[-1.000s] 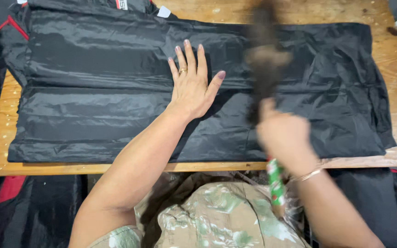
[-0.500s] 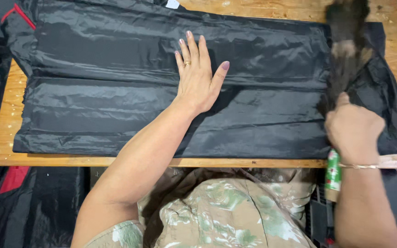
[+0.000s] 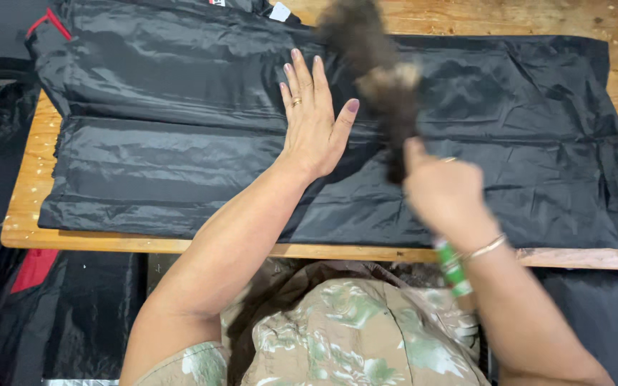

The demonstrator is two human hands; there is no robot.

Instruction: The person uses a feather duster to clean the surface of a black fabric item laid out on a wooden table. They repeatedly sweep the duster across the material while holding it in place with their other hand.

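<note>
Left hand (image 3: 314, 127) flat, fingers spread wide, pressed on black garment (image 3: 180, 143) laid across wooden surface (image 3: 30, 214). Right hand (image 3: 443, 193) in closed grip around green-handled brush (image 3: 384, 78), bristles blurred, over the garment beside left hand.

Hands: two, left hand (image 3: 314, 123) and right hand (image 3: 443, 191)
Black garments on the tabletop (image 3: 466, 18): one (image 3: 180, 143)
Brushes: one (image 3: 380, 78)
Rings: one (image 3: 296, 101)
Bracelets: one (image 3: 486, 246)
</note>
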